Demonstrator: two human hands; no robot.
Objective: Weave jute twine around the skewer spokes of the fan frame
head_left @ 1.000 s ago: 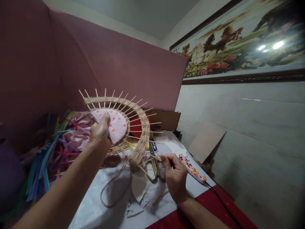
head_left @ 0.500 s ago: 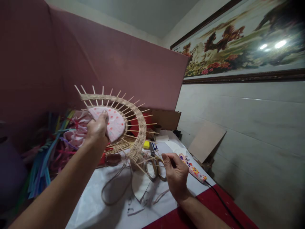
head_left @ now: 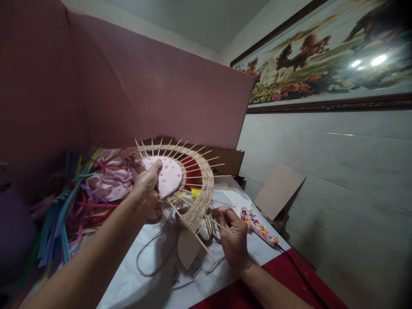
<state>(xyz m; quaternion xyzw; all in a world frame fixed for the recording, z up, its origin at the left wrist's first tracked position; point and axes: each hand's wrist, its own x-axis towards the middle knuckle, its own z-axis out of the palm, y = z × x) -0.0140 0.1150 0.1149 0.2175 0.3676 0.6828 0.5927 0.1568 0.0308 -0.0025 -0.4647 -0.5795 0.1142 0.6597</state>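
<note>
My left hand (head_left: 146, 189) grips a round woven frame (head_left: 202, 189): a pink dotted fabric disc (head_left: 169, 176) in the middle, wooden sticks fanning outward, and a band of jute twine woven round them. The frame is tilted, its lower edge close to the table. My right hand (head_left: 233, 238) is closed in a pinch at the lower right edge of the frame, on the twine or a stick; I cannot make out which. A loose loop of jute twine (head_left: 151, 257) trails down onto the white sheet.
Scissors (head_left: 210, 229) lie partly hidden under the frame. A flowered glue gun (head_left: 259, 227) with a black cord lies to the right. Coloured strips and pink cloth (head_left: 109, 180) are heaped at the left. Cardboard pieces lean on the wall at right.
The left hand has brought the frame down and to the right, closer to the table. The right hand has shifted slightly left under the frame's edge.
</note>
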